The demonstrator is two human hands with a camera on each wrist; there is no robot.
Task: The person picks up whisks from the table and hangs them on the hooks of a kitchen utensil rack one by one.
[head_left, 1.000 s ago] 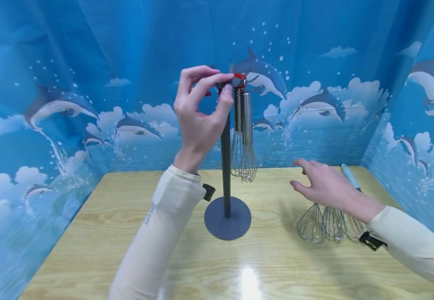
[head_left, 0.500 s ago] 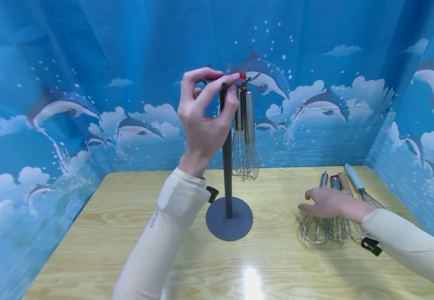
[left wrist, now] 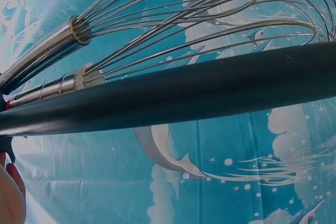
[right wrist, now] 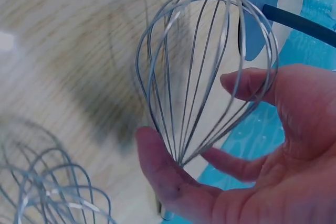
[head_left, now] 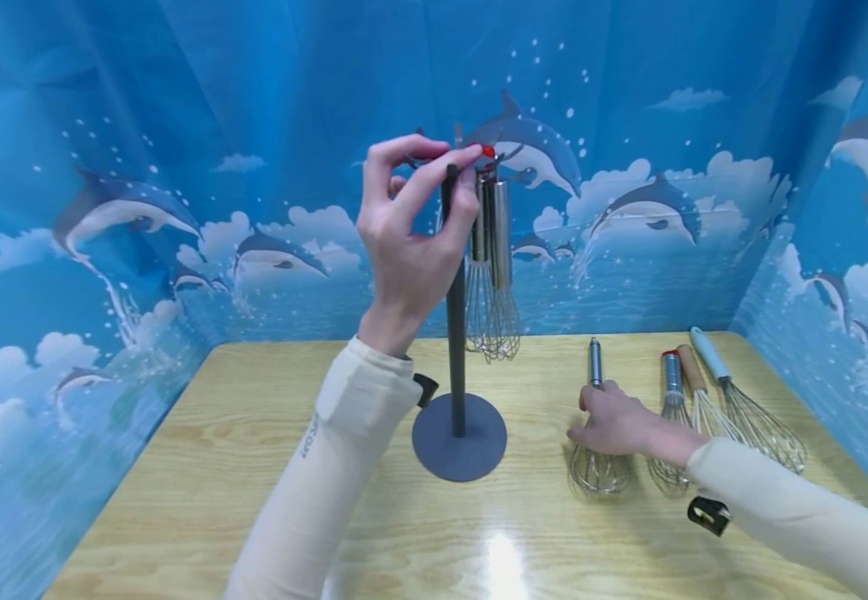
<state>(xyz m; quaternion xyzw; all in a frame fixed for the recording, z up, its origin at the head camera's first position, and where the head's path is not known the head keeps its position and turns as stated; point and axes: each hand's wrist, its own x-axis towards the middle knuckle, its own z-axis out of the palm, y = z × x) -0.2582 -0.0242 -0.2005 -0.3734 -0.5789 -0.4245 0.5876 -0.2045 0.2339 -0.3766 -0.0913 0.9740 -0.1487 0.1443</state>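
My left hand [head_left: 411, 225] pinches the top of a dark hook stand [head_left: 456, 342], thumb and forefinger near a red piece. Metal-handled whisks [head_left: 501, 237] hang from its right side; in the left wrist view their handles [left wrist: 44, 53] lie behind the dark pole [left wrist: 173, 95]. To the right of the stand, my right hand [head_left: 621, 423] grips a steel whisk [head_left: 595, 362] around its wires, with the handle pointing away. The right wrist view shows thumb and fingers [right wrist: 157, 161] around the lower wires, near the handle.
Right of that hand lie a metal-handled whisk with a red end [head_left: 671, 372], a wooden-handled whisk [head_left: 692, 367] and one with a light blue handle [head_left: 710, 354]. The stand's round base [head_left: 434, 450] rests on the wooden table [head_left: 269, 467]. A blue dolphin curtain [head_left: 254, 200] surrounds it.
My right hand has come down onto the leftmost whisk and shifted it left, away from the other whisks. The left hand stays at the stand's top.
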